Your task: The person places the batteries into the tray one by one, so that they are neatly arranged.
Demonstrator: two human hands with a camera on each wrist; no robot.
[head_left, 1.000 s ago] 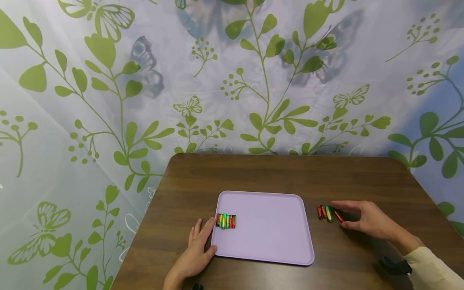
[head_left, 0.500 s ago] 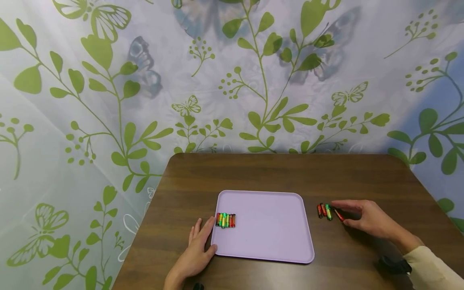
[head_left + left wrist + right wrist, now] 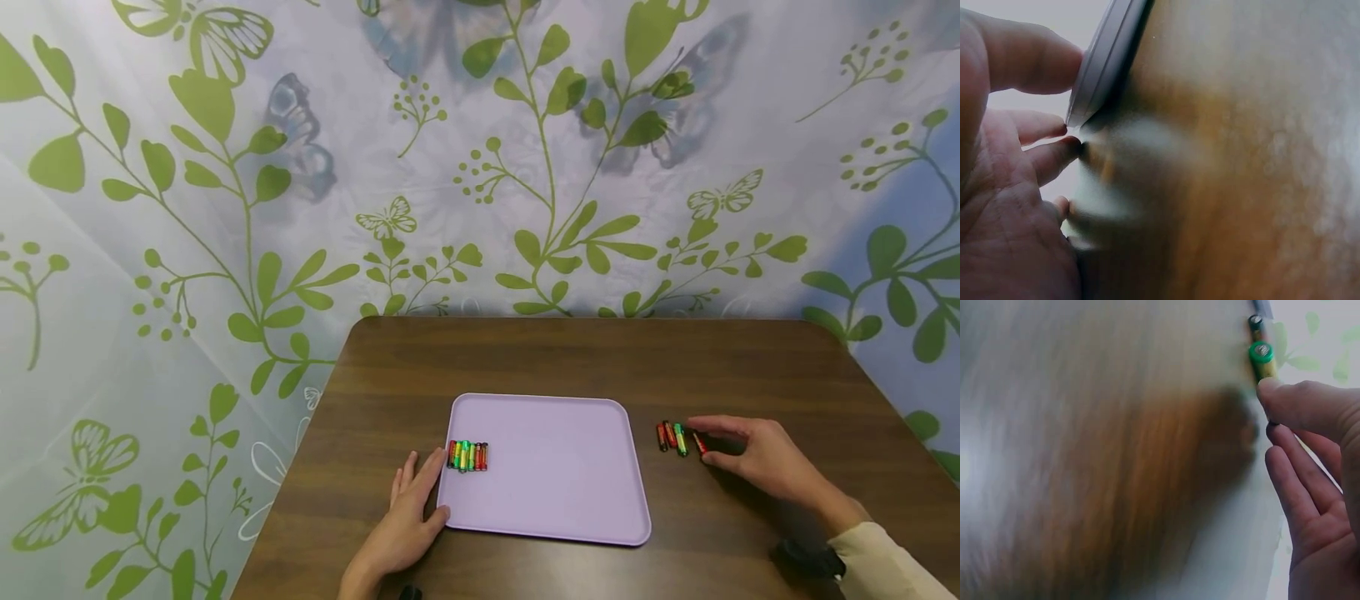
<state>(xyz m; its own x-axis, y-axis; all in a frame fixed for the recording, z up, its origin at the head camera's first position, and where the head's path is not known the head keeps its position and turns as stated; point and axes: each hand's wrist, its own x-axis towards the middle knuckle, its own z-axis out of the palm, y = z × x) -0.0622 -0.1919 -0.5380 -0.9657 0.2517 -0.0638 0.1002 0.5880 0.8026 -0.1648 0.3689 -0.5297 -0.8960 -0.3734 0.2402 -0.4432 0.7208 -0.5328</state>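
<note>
A lilac tray (image 3: pixel 555 467) lies on the table, with a row of several red and green batteries (image 3: pixel 467 456) along its left side. My left hand (image 3: pixel 405 525) rests at the tray's left edge, its thumb and fingers touching the rim with fingers fairly straight. To the right of the tray, my right hand (image 3: pixel 761 458) pinches a red battery (image 3: pixel 701 442) between thumb and fingers. In the right wrist view most of that battery is hidden behind the thumb. Two red batteries and a green battery (image 3: pixel 680 439) lie just left of this hand.
The brown wooden table (image 3: pixel 570 354) stands against a curtain (image 3: pixel 480 167) printed with leaves and butterflies. A dark wrist strap (image 3: pixel 810 557) sits below the right forearm, by a cream sleeve (image 3: pixel 885 558).
The red battery at the right fingers has turned slightly more upright, and the right hand has shifted a little. The left hand and tray stay put.
</note>
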